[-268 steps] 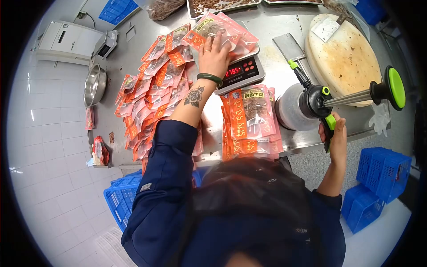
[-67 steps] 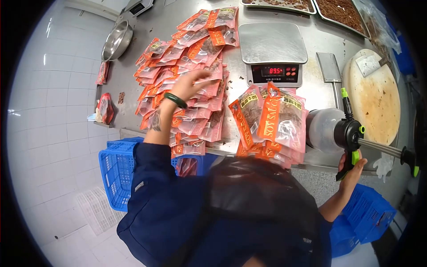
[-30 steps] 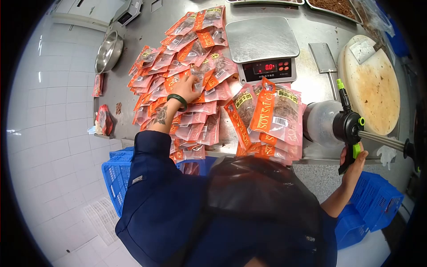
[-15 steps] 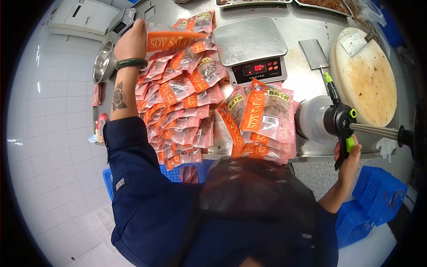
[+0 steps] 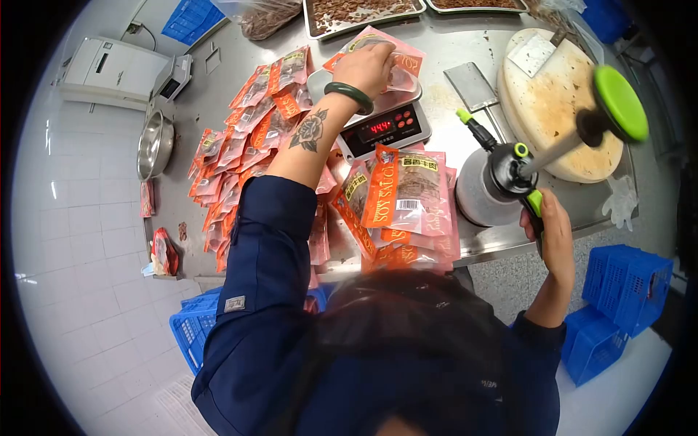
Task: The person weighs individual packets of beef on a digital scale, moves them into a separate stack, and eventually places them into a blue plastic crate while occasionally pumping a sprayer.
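My left hand (image 5: 369, 71) is closed on the near edge of a printed soy-sauce beef pouch (image 5: 408, 59) and holds it over the plate of a digital scale (image 5: 416, 120). The scale's red digits are lit, and the pouch and hand hide most of its plate. My right hand (image 5: 554, 229) is wrapped around the black and green handle of a pump spray bottle (image 5: 480, 190), which stands on the table's right side. Its green pump knob (image 5: 619, 103) sticks out to the upper right. Between the hands lies a neat stack of filled pouches (image 5: 411, 192).
A loose heap of pouches (image 5: 236, 163) spreads over the left of the steel table (image 5: 211, 94). Trays of dried meat (image 5: 363, 13) stand at the back. A round chopping board (image 5: 574, 109), a metal spatula (image 5: 472, 86) and a steel bowl (image 5: 156, 145) are also there. Blue crates (image 5: 627, 287) sit below right.
My left hand has carried the pouch rightward from above the heap to the scale, whose display has gone from 0.0 to a lit number. My right hand stays on the spray bottle. The view has shifted.
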`<state>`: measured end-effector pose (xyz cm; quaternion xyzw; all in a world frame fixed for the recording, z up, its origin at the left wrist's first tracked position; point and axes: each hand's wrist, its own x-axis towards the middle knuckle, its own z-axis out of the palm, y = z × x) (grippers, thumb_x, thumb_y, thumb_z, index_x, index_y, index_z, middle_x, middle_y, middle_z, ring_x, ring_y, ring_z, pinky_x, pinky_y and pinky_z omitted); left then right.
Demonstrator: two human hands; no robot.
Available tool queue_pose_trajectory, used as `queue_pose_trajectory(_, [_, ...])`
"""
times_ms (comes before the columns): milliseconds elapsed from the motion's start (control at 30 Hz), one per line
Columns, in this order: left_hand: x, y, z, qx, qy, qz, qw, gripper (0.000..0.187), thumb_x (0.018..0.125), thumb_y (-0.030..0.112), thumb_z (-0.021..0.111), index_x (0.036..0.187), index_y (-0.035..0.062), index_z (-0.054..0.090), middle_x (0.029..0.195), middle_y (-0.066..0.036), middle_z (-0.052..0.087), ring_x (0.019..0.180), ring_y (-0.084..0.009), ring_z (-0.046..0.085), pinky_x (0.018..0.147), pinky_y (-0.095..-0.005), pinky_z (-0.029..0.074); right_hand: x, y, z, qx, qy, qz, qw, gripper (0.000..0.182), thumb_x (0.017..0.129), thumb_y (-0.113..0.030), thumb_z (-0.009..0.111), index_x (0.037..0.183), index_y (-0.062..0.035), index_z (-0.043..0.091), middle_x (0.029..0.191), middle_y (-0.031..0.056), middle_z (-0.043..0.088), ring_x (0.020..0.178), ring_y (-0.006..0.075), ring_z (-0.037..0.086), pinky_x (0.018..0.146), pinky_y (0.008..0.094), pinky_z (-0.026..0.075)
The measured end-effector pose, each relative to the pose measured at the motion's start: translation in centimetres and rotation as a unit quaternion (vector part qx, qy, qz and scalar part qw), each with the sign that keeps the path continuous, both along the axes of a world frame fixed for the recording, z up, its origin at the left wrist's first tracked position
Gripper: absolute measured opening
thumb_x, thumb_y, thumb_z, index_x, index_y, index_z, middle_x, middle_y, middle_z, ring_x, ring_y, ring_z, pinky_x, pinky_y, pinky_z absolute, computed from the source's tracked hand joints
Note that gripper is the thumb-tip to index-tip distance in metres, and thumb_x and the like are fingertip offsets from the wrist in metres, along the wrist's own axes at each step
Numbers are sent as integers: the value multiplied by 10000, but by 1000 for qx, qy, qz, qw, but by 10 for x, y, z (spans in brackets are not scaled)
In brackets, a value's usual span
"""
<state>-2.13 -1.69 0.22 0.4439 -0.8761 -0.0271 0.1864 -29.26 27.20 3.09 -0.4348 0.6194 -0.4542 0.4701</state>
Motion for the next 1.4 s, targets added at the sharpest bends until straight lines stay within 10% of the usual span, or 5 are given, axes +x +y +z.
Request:
queue_pose_trajectory(733, [0,13,3,29,16,16,999,350,894,386,507,1134,148,597,1105,-91,626,974,-293,599,780,-394,487,21,-42,22,85,52,62,993,377,986,-373,399,881,-51,563,644,-2,523,518,52,427,473,210,348])
queue_pose_trajectory(900, [58,23,14,-30,95,76,992,375,880,419,554,1130,139,568,980,-159,606,893,-326,606,760,-419,495,6,-20,4,30,21,41,999,585,952,-588,278,909,-56,519,651,7,508,510,55,423,465,196,331])
queue_pose_trajectory(1033, [186,42,-59,231,-80,187,952,485,784,463,656,1127,129,576,1017,-159,603,970,-334,588,844,-415,474,-6,10,-10,34,19,4,999,691,913,-665,238,973,-38,524,645,10,500,497,52,416,450,187,307])
queue_pose_trajectory(1167, [229,106,-110,243,-175,186,936,555,771,494,650,1195,143,581,1227,-147,540,1160,-347,499,950,-450,429,1,20,-15,26,-12,-14,999,683,919,-653,248,975,-33,527,644,12,497,489,53,410,445,187,304])
queue_pose_trajectory(1400, [236,95,-85,181,-202,207,940,275,897,329,515,934,75,614,945,-177,647,897,-346,618,758,-445,486,11,29,-18,7,-20,-53,998,647,929,-627,285,969,-30,531,647,12,498,498,53,418,452,182,306])
